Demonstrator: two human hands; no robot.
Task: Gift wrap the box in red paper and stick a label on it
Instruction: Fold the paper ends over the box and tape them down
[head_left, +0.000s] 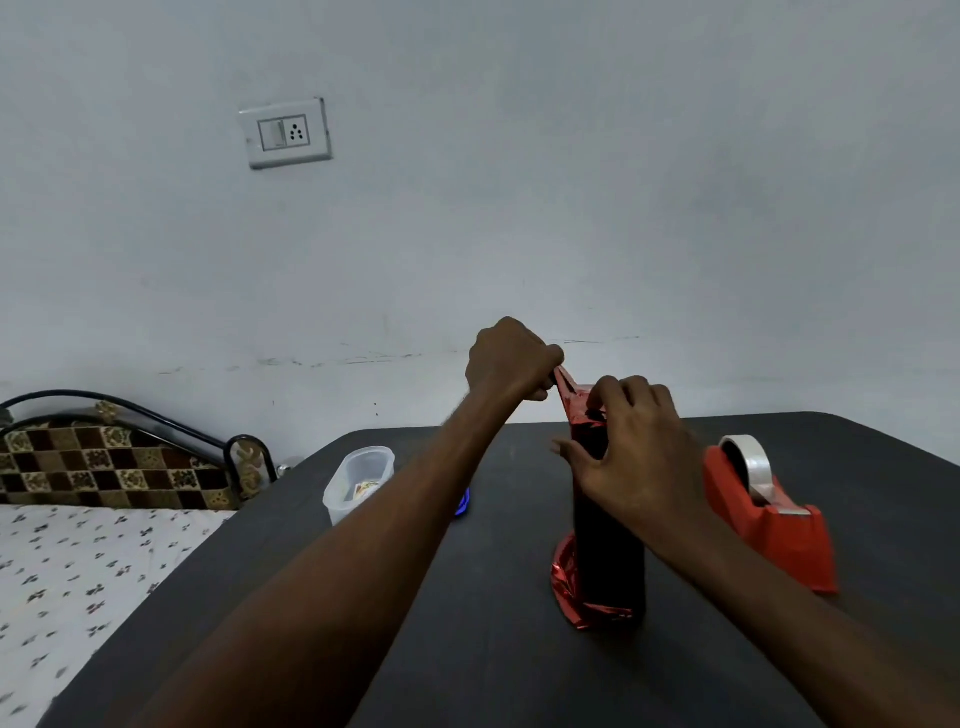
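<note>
One box (609, 545), dark in the shade and stood on end, sat on the dark tabletop (493, 649) toward its right side, wrapped in one sheet of shiny red paper (567, 584) that flared loose round its foot and rose in a flap above its top end. Two hands were present. The left hand (511, 358) was raised over the box with its fingers curled, pinching the tip of the upright paper flap. The right hand (636, 452) lay against the top and upper side of the box, thumb and fingertips bent onto the folded paper there, pressing it down. One red tape dispenser (769, 519) carrying one roll of clear tape (748, 457) stood just beside the box, nearer the right edge. One clear plastic container (358, 483) stood near the far left corner, holding small printed items too small to read. One small blue object (462, 504) showed beside the left forearm, mostly hidden. One wall socket (285, 133) sat on the wall, and one bed (93, 545) lay beyond the left edge. No writing or brand could be read anywhere.
</note>
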